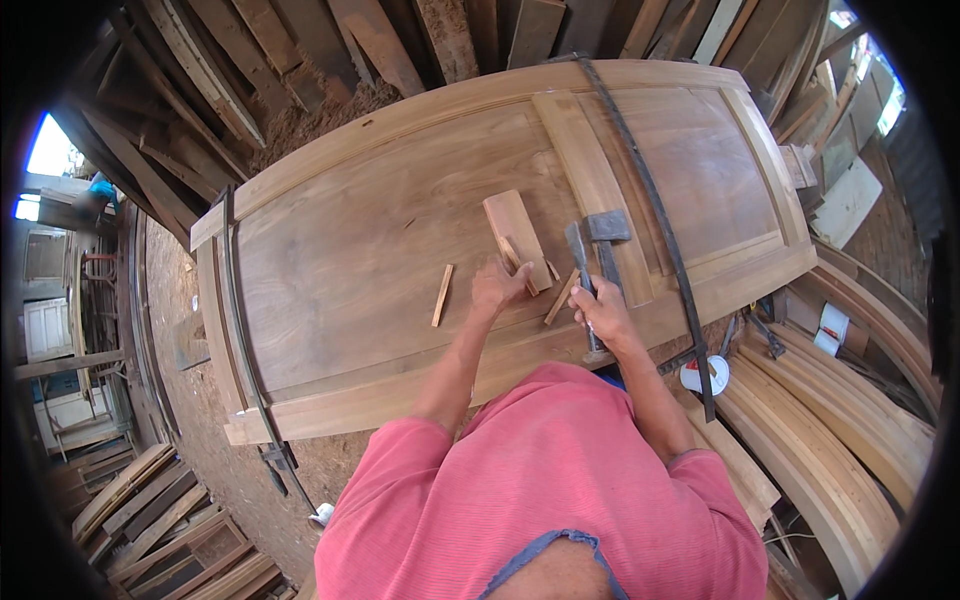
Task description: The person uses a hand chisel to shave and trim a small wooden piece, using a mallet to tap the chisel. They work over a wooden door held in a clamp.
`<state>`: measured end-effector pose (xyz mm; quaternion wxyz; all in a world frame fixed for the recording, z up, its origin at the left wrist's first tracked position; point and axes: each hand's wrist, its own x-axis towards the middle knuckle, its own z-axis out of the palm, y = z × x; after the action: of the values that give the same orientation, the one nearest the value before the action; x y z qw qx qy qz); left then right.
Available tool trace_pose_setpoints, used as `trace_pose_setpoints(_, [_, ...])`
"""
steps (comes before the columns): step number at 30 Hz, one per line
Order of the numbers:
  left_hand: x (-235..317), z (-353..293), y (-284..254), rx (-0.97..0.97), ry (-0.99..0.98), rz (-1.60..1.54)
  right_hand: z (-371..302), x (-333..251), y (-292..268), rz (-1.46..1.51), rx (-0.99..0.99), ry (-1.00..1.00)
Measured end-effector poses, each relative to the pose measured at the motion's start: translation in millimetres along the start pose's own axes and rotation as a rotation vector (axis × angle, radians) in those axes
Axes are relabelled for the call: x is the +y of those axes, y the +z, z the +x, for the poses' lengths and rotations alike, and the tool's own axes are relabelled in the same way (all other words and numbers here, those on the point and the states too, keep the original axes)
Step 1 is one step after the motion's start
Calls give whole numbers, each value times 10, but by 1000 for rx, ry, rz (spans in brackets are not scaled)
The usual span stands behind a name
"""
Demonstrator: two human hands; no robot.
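My left hand (497,288) is closed on a small wood strip (509,250), holding it over a flat wood block (513,218). The block lies on a large panelled wooden door (350,240). My right hand (604,312) grips a chisel (576,244), its broad metal blade pointing away from me and its butt end showing below the fist. Just beyond that hand a hammer (607,227) with a dark metal head lies on the door. One loose wood strip (442,295) rests left of my left hand. Another strip (562,297) sits between the two hands.
Long bar clamps cross the door at its left (232,300) and right (640,165). Planks (380,45) lean beyond the far edge. Stacked long boards (800,440) lie at the lower right, near a white tub (705,375). More timber (190,530) is piled at the lower left.
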<state>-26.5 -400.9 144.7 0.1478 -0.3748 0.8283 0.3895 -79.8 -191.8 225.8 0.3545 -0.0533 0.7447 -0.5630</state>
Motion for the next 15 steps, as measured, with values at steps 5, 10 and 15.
trace_pose_setpoints(5, [-59, 67, 95, -7, 128, 60, 5, -99, 66, 26, -9, -2])
trace_pose_setpoints(10, [-142, 139, 28, -232, 99, -238, -17, -52, -4, 55, 13, -44])
trace_pose_setpoints(15, [-118, 180, 77, -159, 171, -229, -41, 13, -31, 35, 23, -24])
